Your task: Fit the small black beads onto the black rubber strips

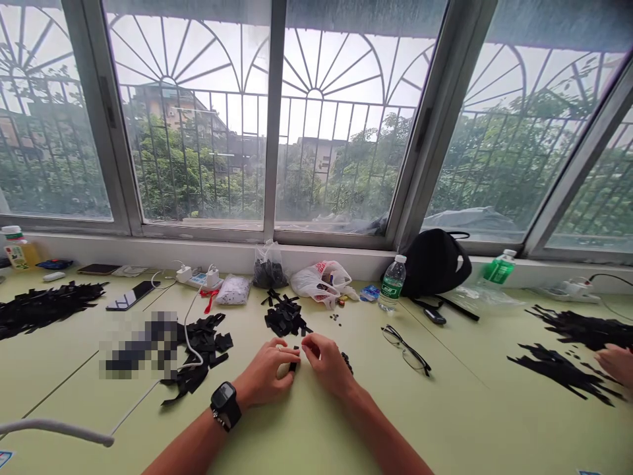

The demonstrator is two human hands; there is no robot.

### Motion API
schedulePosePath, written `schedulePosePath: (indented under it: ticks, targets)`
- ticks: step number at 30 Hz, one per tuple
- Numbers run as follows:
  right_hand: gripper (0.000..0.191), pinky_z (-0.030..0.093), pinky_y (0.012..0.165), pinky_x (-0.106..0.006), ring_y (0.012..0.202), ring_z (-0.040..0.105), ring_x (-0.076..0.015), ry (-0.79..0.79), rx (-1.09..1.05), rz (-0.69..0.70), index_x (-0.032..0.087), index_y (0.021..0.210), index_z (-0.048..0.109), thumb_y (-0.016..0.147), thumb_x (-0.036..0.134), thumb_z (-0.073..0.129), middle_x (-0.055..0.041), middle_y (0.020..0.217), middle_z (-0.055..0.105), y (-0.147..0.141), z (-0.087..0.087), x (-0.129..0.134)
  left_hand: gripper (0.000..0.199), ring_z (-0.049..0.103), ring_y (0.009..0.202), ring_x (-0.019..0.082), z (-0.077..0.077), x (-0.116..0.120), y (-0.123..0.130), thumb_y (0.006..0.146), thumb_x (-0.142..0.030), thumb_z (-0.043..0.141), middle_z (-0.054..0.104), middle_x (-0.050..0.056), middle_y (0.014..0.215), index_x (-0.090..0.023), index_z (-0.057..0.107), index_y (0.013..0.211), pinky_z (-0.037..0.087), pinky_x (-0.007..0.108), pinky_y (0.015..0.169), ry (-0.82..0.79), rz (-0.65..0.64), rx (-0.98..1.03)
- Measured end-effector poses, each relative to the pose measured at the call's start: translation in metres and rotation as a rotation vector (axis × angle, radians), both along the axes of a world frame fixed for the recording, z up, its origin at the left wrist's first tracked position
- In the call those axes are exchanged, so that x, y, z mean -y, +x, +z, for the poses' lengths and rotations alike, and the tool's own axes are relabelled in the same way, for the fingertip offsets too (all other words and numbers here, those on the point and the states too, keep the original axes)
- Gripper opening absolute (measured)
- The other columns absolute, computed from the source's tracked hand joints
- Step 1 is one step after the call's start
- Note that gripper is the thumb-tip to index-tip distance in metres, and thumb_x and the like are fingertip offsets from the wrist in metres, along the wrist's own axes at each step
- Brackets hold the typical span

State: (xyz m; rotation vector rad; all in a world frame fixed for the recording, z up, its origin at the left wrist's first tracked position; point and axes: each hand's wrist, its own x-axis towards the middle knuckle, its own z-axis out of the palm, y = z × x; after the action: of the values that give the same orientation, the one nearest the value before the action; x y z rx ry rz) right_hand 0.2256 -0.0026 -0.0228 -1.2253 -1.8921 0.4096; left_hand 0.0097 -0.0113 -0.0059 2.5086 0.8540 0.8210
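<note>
My left hand (263, 375), with a black watch on its wrist, pinches a short black fabric strip (293, 365) against the table. Close to the strip's far end, the fingertips of my right hand (327, 367) are pressed together; anything between them is too small to make out. Small dark pieces (347, 361) show partly behind my right hand. Beyond both hands lies a pile of short black strips (287, 316), with a few small dark discs (336, 319) to its right. Another heap of black strips (210, 340) spreads out left of my left hand.
A white cable (186, 323) runs from a power strip (200, 280) across the left side. Eyeglasses (408, 349), a water bottle (392, 287) and a black bag (432, 264) are on the right. Another person's hand (616, 363) is at more black strips (564, 373) far right.
</note>
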Motion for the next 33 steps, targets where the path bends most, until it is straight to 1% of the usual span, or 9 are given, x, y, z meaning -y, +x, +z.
schedulePosePath:
  ticks: [3,5,8,12,16,20,24,27,33]
  targets:
    - [0.012,0.043,0.067,-0.026,0.069,0.06,-0.0166,-0.023,0.021,0.045,0.018,0.088,0.069,0.09,0.018,0.057,-0.0023,0.079,0.069,-0.0012,-0.0004,0.0012,0.039,0.057,0.118,0.028,0.0,0.0001,0.0003,0.084,-0.02,0.064,0.075,0.001,0.12,-0.031,0.073,0.12,0.044,0.044,0.109,0.022,0.008,0.0]
    - [0.012,0.043,0.067,-0.026,0.069,0.06,-0.0163,-0.035,0.035,0.075,0.018,0.088,0.068,0.089,0.016,0.056,-0.0019,0.079,0.069,-0.0018,0.0004,0.0024,0.038,0.058,0.117,0.029,-0.0003,0.0003,0.0006,0.085,-0.025,0.066,0.075,0.002,0.119,-0.031,0.072,0.122,0.043,0.046,0.109,0.027,0.02,-0.007]
    - [0.014,0.043,0.067,-0.026,0.069,0.06,-0.0161,-0.048,0.054,0.109,0.019,0.088,0.068,0.089,0.015,0.055,-0.0015,0.079,0.069,-0.002,0.003,0.0048,0.04,0.057,0.119,0.029,0.0008,0.0017,0.0006,0.085,-0.028,0.068,0.073,0.002,0.123,-0.033,0.07,0.125,0.041,0.047,0.11,0.019,0.03,-0.024]
    - [0.014,0.041,0.065,-0.026,0.068,0.058,-0.0157,-0.045,0.082,0.119,0.018,0.086,0.067,0.09,0.014,0.054,-0.0014,0.077,0.068,-0.0021,0.0062,0.0085,0.04,0.055,0.121,0.03,0.0037,0.0037,0.0,0.088,-0.031,0.067,0.072,0.001,0.126,-0.035,0.068,0.127,0.041,0.047,0.11,0.01,0.028,-0.041]
    - [0.015,0.04,0.065,-0.025,0.067,0.056,-0.0151,-0.028,0.097,0.118,0.018,0.085,0.066,0.09,0.013,0.052,-0.0009,0.077,0.068,-0.0025,0.0066,0.0095,0.05,0.054,0.126,0.031,0.0024,0.0022,-0.0005,0.087,-0.035,0.067,0.063,0.001,0.143,-0.037,0.061,0.137,0.039,0.049,0.112,0.036,0.022,-0.031]
    - [0.015,0.041,0.064,-0.025,0.066,0.056,-0.0148,-0.025,0.099,0.118,0.018,0.086,0.067,0.089,0.013,0.053,-0.0009,0.076,0.067,-0.0026,0.0052,0.0079,0.057,0.052,0.129,0.031,0.0002,0.0003,-0.0003,0.087,-0.036,0.068,0.06,0.001,0.147,-0.037,0.057,0.143,0.038,0.049,0.113,0.027,0.035,-0.033]
    - [0.014,0.044,0.064,-0.025,0.066,0.057,-0.0146,-0.042,0.086,0.138,0.018,0.086,0.068,0.087,0.013,0.056,-0.0012,0.079,0.069,-0.0032,0.003,0.0064,0.054,0.051,0.127,0.03,0.0024,0.0019,0.0008,0.086,-0.032,0.068,0.062,-0.001,0.144,-0.038,0.059,0.139,0.036,0.047,0.114,0.0,0.025,-0.031]
    - [0.013,0.045,0.065,-0.025,0.067,0.058,-0.0148,-0.068,0.065,0.165,0.018,0.085,0.069,0.087,0.014,0.057,-0.0018,0.081,0.069,-0.0041,0.0023,0.0063,0.05,0.052,0.125,0.029,0.0056,0.0042,0.0019,0.086,-0.029,0.067,0.064,0.0,0.14,-0.036,0.061,0.135,0.035,0.046,0.114,-0.001,0.014,-0.022]
    - [0.012,0.047,0.067,-0.025,0.07,0.059,-0.0144,-0.084,0.054,0.204,0.018,0.08,0.068,0.084,0.012,0.059,-0.0024,0.086,0.067,-0.0054,0.0053,0.0093,0.027,0.055,0.115,0.027,0.0092,0.0073,0.0019,0.084,-0.026,0.067,0.069,0.0,0.124,-0.03,0.068,0.111,0.037,0.043,0.11,0.0,0.028,-0.024]
